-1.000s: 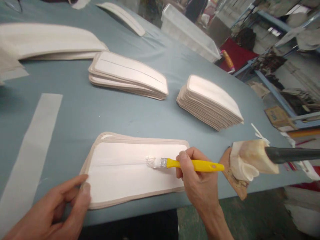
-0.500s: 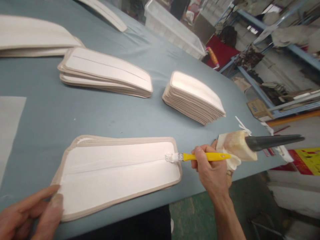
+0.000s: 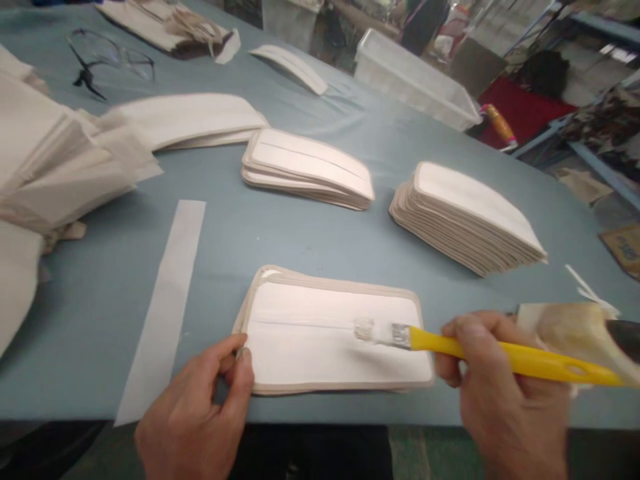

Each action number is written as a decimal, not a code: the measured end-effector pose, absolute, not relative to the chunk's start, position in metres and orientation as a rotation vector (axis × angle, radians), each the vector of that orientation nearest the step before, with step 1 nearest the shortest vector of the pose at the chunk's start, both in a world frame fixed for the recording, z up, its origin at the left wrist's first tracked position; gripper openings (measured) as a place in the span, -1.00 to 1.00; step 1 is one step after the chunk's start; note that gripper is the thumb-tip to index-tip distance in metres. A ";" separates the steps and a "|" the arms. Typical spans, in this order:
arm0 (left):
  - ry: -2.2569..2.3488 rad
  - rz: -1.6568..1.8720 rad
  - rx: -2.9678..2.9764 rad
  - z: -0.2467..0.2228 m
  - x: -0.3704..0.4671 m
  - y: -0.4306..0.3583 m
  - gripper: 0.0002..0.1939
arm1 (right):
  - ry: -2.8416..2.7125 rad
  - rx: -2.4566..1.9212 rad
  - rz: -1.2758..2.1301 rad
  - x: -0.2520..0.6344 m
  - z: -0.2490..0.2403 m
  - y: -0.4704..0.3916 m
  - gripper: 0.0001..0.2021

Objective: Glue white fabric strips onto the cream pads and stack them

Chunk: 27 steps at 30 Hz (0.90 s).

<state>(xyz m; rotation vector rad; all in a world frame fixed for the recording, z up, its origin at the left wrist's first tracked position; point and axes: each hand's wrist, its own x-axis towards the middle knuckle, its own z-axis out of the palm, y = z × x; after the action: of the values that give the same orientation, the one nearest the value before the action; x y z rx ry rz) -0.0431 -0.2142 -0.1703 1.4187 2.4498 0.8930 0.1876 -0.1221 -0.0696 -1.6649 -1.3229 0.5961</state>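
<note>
A white panel with a beige border [image 3: 310, 357] lies at the front of the table, atop at least one more like it. My left hand [image 3: 205, 400] pinches its left edge between thumb and fingers. In my right hand [image 3: 505, 380] is a yellow-handled paintbrush [image 3: 430, 339], gripped by the handle. White paste coats its bristles, which are over the panel's right half near a thin lengthwise line; whether they touch is unclear. Behind my right hand stands a cream-coloured, paste-stained container [image 3: 560, 323], partly hidden, with a dark rod-like part at its right.
Behind the panel are a short stack of panels [image 3: 310, 160] and a taller stack [image 3: 465, 220]. A pale strip [image 3: 165, 300] lies left of my left hand. Beige fabric pieces [image 3: 65, 153], glasses [image 3: 113, 57] and a clear plastic bin [image 3: 415, 80] are farther off.
The view has swung left, showing the fabric pieces and glasses. My right hand has brought the brush leftward from the panel's right end, farther in over it. My left hand still holds the left edge.
</note>
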 end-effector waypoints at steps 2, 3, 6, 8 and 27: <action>2.467 0.898 1.404 -0.167 -0.040 -0.213 -0.82 | -1.351 -1.603 0.730 0.152 -0.077 -0.127 -0.64; 2.477 0.898 1.390 -0.167 -0.039 -0.213 -0.83 | -1.374 -1.570 0.790 0.137 -0.081 -0.128 -0.63; 2.497 0.895 1.356 -0.169 -0.038 -0.215 -0.85 | -1.467 -1.496 0.907 0.110 -0.095 -0.130 -0.63; 2.506 0.890 1.348 -0.170 -0.038 -0.215 -0.85 | -1.548 -1.442 0.927 0.103 -0.102 -0.130 -0.64; 2.522 0.760 1.118 -0.171 -0.038 -0.215 -0.74 | -2.067 -1.118 0.872 0.179 -0.105 -0.105 -0.78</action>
<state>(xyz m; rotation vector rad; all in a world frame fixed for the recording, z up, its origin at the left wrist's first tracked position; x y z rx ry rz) -0.0385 -0.2152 -0.1708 1.1180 2.5223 0.7598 0.1792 -0.1047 -0.1054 -1.1184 -2.0670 0.8721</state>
